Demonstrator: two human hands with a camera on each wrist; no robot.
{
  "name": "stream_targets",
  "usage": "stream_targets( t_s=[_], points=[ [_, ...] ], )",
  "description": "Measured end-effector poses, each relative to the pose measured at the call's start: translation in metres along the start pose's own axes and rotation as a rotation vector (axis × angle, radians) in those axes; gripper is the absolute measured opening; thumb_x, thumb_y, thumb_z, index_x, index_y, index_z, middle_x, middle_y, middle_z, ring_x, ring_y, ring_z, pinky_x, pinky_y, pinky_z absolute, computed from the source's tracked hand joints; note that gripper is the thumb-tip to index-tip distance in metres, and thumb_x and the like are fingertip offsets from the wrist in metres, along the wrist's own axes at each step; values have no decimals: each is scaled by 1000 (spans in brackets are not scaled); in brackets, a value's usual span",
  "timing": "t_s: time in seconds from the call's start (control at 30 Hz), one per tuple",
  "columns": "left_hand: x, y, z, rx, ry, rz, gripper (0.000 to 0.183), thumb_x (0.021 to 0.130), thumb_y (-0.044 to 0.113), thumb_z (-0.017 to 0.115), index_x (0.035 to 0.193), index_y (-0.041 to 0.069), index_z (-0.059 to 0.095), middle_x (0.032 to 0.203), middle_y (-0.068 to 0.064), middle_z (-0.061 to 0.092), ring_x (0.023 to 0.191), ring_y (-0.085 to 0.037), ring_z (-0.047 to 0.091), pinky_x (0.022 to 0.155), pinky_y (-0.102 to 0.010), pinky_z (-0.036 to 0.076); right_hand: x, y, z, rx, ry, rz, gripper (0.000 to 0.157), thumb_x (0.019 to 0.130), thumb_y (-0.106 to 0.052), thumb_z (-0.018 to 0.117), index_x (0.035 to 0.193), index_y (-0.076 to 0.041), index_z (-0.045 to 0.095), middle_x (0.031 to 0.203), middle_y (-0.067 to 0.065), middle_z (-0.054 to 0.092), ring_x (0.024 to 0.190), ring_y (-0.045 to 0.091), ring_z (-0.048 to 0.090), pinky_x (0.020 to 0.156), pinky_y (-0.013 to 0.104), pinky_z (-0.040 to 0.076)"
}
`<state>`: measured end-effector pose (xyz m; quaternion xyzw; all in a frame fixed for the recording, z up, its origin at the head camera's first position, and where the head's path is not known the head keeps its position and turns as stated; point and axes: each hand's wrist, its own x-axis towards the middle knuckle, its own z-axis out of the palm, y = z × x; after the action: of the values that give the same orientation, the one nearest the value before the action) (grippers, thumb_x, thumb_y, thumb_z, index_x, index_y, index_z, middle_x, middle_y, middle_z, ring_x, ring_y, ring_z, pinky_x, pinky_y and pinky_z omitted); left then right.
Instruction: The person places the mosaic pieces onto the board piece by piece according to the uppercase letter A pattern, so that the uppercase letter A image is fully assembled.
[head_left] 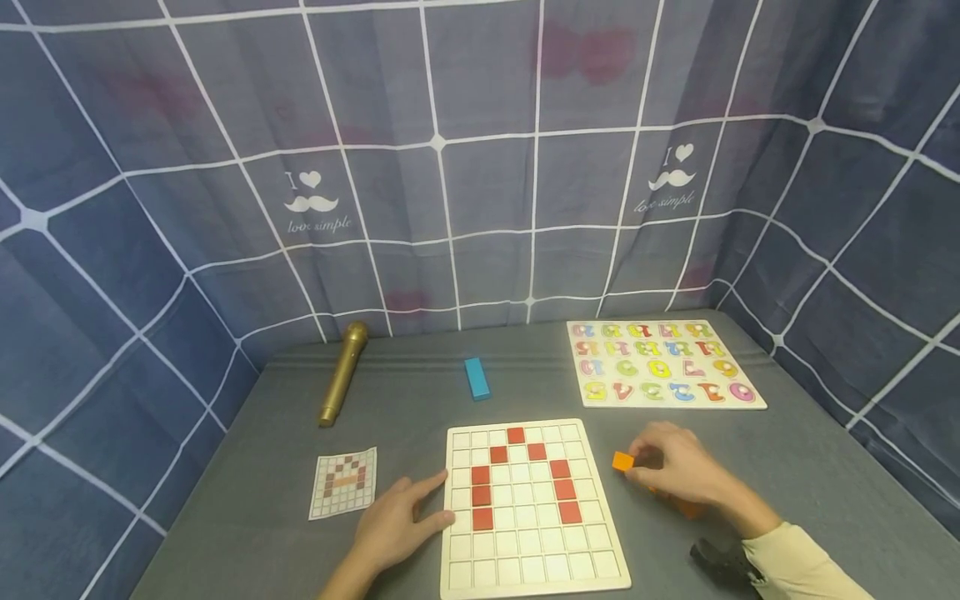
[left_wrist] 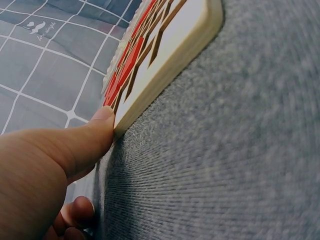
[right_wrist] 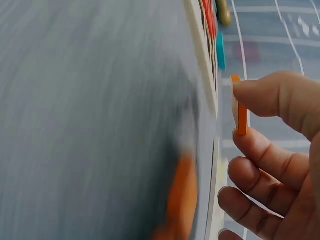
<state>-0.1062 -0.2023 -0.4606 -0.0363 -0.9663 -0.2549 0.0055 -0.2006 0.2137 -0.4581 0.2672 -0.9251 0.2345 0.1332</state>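
A cream grid board point(head_left: 517, 546) lies flat, with several red square tiles point(head_left: 481, 495) set in its cells in an arch shape. My left hand point(head_left: 393, 521) rests its thumb and forefinger against the board's left edge; in the left wrist view the thumb point(left_wrist: 85, 142) lies right at the rim. To the right of the board, my right hand point(head_left: 678, 462) pinches an orange square tile point(right_wrist: 242, 117) between thumb and forefinger. More orange tiles point(head_left: 690, 507) lie on the table below that hand, partly hidden by it.
Left of the board lies a small printed pattern card point(head_left: 345, 483), with a gold microphone point(head_left: 343, 377) behind it. A blue block point(head_left: 477, 379) is behind the board. A number puzzle board point(head_left: 667, 364) sits at the back right. Something black point(head_left: 723, 567) lies near the right sleeve.
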Motion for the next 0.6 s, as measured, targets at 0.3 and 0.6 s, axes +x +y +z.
stream_targets(
  t_s=[0.3,0.6],
  points=[
    [-4,-1,1,1,-13,-7,62,80,59,71,134,30,62,72,7,41,58,-5,33,51,-22,27,34,-60,36,62,-134,-159,17,70,-37,79,79,-28,67,80,-20,58,83,-1,47,83,36,38],
    [-2,2,-1,-2,1,-9,60,80,57,73,133,31,63,72,7,41,58,-5,33,51,-23,27,60,-104,52,101,-241,-240,17,70,-32,78,80,-23,69,83,-15,61,86,4,49,80,32,35]
  ],
)
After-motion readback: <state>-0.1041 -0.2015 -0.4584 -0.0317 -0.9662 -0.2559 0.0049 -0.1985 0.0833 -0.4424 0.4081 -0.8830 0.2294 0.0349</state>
